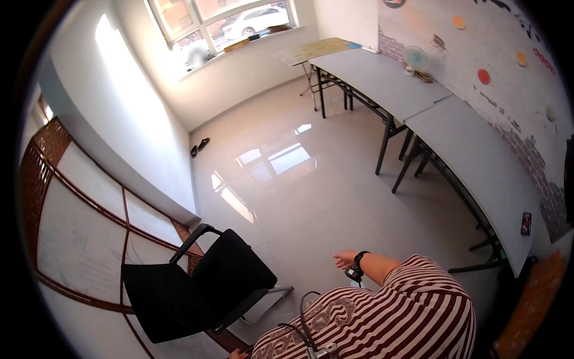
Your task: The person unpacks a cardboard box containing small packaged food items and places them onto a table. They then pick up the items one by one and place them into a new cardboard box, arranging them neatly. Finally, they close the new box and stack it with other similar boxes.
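My right hand hangs in front of my body, over the tiled floor. Its fingers are loosely bent and a little apart, and I see nothing held in it. On that wrist are a black band and a small dark device. Only a sliver of my left hand shows at the lower edge, beside the black chair; its fingers are mostly hidden. A dark cable runs across my striped top.
Long grey folding tables line the right wall, with a phone and a small fan on them. A folding screen stands left behind the chair. Dark shoes lie by the left wall. Orange material is at lower right.
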{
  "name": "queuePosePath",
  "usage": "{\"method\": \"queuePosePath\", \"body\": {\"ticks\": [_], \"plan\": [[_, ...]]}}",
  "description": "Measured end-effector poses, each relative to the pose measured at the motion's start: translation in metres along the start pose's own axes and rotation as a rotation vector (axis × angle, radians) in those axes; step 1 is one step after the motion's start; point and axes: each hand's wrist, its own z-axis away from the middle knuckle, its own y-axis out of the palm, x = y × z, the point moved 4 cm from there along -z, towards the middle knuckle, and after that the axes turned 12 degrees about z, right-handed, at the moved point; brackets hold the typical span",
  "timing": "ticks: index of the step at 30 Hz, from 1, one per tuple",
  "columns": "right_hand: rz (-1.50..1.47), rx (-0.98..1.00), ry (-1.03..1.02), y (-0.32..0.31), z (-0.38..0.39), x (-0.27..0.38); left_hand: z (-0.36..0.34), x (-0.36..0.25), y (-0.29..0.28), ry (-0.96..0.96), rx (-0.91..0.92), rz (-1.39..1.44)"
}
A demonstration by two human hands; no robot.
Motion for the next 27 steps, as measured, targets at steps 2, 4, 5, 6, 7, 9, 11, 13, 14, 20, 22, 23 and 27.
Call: {"method": "queuePosePath", "body": {"ticks": [2, 4, 5, 6, 7, 9, 11, 13, 14, 20, 22, 23, 27], "plan": [[-0.035, -0.024, 0.016, -0.024, 0.022, -0.032, 0.02, 0.027, 0.045, -0.027, 0.092, -0.043], [-0.087, -0.054, 0.014, -0.061, 0.037, -0.077, 0.042, 0.044, 0.088, -0.032, 0.166, -0.066], [-0.097, -0.079, 0.038, -0.078, 0.047, -0.1, 0.051, 0.043, 0.106, -0.015, 0.201, -0.076], [-0.085, -0.074, 0.039, -0.093, 0.058, -0.121, 0.061, 0.041, 0.12, 0.006, 0.242, -0.079], [-0.076, -0.069, 0.038, -0.108, 0.07, -0.142, 0.069, 0.034, 0.136, 0.039, 0.29, -0.077], [-0.073, 0.006, 0.066, -0.123, 0.103, -0.164, 0.083, 0.019, 0.158, 0.108, 0.416, -0.071], [0.001, 0.155, -0.117, -0.138, 0.163, -0.168, 0.17, 0.001, 0.237, 0.168, 0.553, -0.27], [0.11, 0.333, -0.266, -0.134, 0.234, -0.155, 0.278, -0.008, 0.302, 0.181, 0.756, -0.504], [0.177, 0.425, -0.313, -0.128, 0.27, -0.146, 0.298, 0.002, 0.328, 0.133, 0.921, -0.574], [0.361, 0.321, -0.567, -0.101, 0.324, -0.156, 0.402, 0.074, 0.47, 0.233, 1.396, -1.099], [0.286, 0.25, -0.607, -0.105, 0.328, -0.163, 0.413, 0.077, 0.5, 0.276, 1.472, -1.163], [0.227, 0.215, -0.627, -0.107, 0.335, -0.163, 0.416, 0.08, 0.511, 0.3, 1.522, -1.2], [0.117, 0.165, -0.691, -0.123, 0.339, -0.173, 0.427, 0.08, 0.544, 0.425, 1.665, -1.417]]}}
